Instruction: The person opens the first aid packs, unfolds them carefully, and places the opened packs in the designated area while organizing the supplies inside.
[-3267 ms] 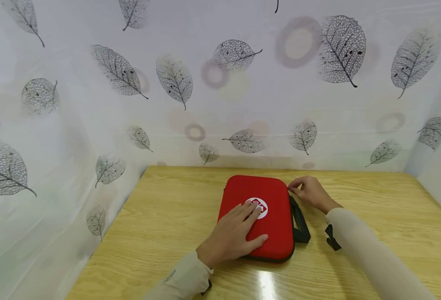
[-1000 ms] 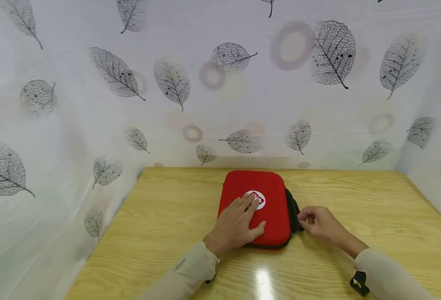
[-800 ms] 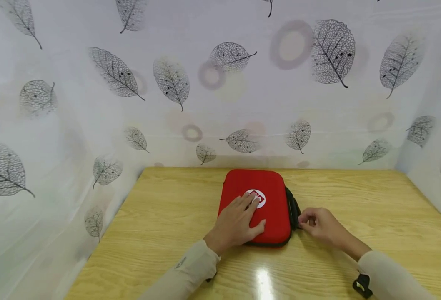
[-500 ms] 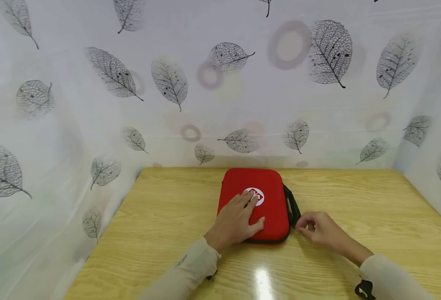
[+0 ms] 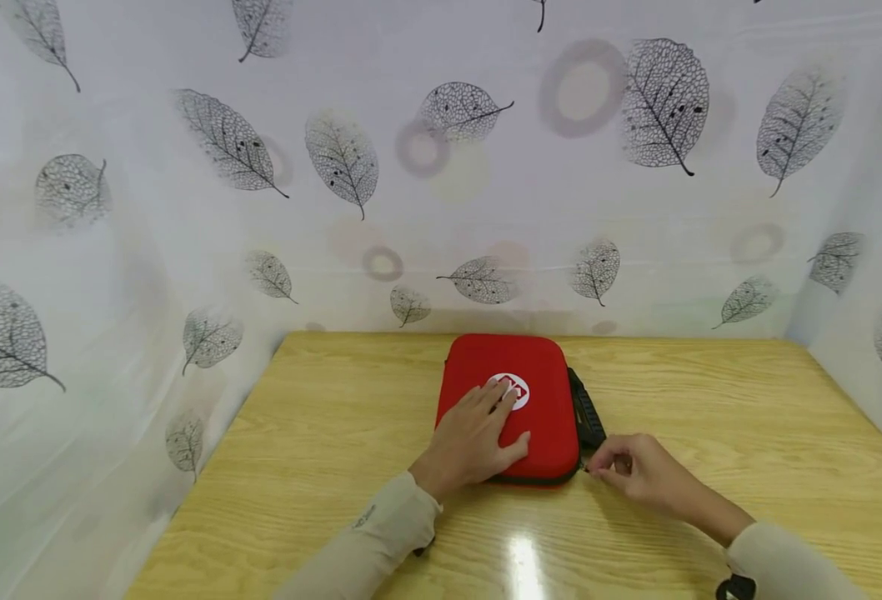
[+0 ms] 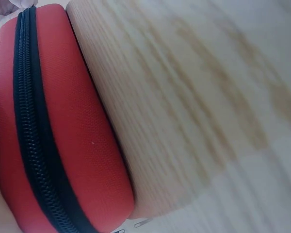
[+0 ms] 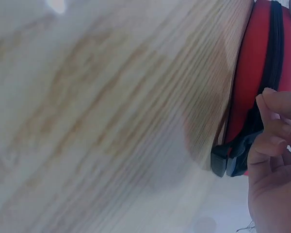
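A red zip-up hard case (image 5: 538,358) with a round white emblem (image 5: 518,394) lies on the wooden table. My left hand (image 5: 467,442) rests flat on its lid, fingers spread over part of the emblem. At the near right corner, thumb and forefinger of my right hand (image 5: 639,471) pinch a small zipper pull (image 5: 583,468), mostly hidden by the fingertips. Close to these fingers, the black carry handle (image 5: 587,408) sticks out from the case's right side. Black zipper teeth (image 6: 31,131) run along the near side in the left wrist view, meshed together.
The wooden table (image 5: 321,450) extends around the case. Behind it and at both sides hangs a pale curtain (image 5: 441,208) with a leaf print. A small metal pull (image 6: 119,231) shows at the bottom of the left wrist view.
My right hand has come down along the case's right side from the far corner, past the handle, to the near corner. The left hand stays on the lid; the case has shifted slightly away.
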Available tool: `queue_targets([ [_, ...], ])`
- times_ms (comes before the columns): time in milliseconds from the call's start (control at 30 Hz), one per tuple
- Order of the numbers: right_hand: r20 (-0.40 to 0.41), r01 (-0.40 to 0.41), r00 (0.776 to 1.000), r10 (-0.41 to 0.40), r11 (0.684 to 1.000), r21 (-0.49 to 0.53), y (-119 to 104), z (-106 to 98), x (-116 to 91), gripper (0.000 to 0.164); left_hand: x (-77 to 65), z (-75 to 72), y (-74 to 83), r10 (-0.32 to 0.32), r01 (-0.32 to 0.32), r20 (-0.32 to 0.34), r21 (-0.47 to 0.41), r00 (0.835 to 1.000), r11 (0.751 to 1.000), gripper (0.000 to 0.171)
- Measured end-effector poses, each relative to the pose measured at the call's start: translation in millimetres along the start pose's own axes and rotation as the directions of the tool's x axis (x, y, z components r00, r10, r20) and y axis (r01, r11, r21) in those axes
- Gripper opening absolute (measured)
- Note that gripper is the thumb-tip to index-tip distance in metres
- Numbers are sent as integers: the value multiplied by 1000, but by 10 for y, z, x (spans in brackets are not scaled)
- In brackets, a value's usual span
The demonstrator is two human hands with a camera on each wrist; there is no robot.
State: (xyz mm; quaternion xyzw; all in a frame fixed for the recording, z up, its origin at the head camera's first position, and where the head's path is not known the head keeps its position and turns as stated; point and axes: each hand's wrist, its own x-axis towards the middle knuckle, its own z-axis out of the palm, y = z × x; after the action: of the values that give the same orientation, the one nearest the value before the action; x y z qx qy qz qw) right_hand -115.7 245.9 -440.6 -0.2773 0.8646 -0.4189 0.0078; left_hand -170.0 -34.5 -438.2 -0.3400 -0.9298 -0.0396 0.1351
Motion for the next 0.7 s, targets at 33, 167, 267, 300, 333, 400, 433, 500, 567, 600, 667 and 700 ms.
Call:
queue_targets([
  [33,5,16,1000,-16,1000,11,-4,13,-2,10,0,-2,1,0,0,2,1,1000,1000,64],
  [167,26,104,994,-106,994,42,-27,69,4,11,0,0,-4,-7,7,16,-1,1000,1000,65],
  [267,41,109,993,-111,993,47,-56,98,9,12,1,8,-10,-12,13,31,-14,999,1000,66],
  [300,46,102,993,-104,994,47,-66,102,8,12,1,10,-10,-13,14,35,-18,999,1000,66],
  [333,50,94,994,-96,995,45,-74,105,6,12,1,13,-11,-14,15,40,-23,999,1000,67],
  [400,51,77,996,-79,996,36,-80,110,1,12,1,18,-12,-13,15,45,-30,999,999,67],
  [433,51,70,996,-71,997,32,-80,109,-4,12,1,20,-13,-12,13,46,-32,999,999,67],
  [500,41,64,997,-65,998,16,-76,107,-9,13,1,21,-15,-10,11,51,-37,999,999,68],
  [567,20,67,998,-67,998,-10,-75,103,-10,16,1,14,-17,-8,11,59,-45,998,999,68],
  [600,10,70,997,-70,997,-21,-75,98,-10,16,1,10,-17,-10,14,66,-51,998,999,69],
  [667,-9,75,997,-75,996,-48,-78,89,-1,17,-4,-3,-18,-18,23,80,-63,997,998,70],
  [700,-15,76,997,-77,995,-61,-80,82,5,17,-8,-10,-19,-27,33,88,-69,996,997,70],
])
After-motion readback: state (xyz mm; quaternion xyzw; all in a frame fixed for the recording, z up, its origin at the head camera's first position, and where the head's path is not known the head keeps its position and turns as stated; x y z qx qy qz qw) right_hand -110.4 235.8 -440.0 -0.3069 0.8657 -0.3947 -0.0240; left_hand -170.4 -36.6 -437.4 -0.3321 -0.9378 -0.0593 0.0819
